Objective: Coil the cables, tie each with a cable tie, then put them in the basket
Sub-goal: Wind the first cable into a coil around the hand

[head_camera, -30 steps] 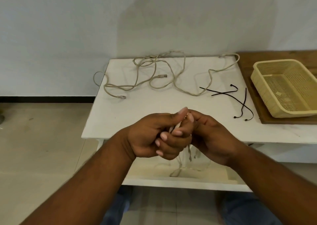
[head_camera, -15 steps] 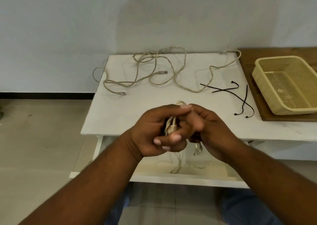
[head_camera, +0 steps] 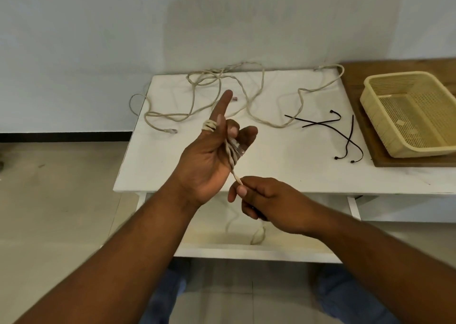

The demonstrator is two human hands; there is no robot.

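cable [head_camera: 232, 160] is held wound on the raised left hand [head_camera: 207, 160] — loops round its straight forefinger and bent thumb. right hand [head_camera: 266, 200] pinches the cable just below, at the table [head_camera: 283, 170] front edge. second cable [head_camera: 280, 126] lies loose on the table, cable ties [head_camera: 320, 122] beside it — basket [head_camera: 375, 116] at right.

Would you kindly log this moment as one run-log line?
step: coiling | left hand: cable wound around it | right hand: pinches cable tail | cable ties: on table | basket: no cable inside
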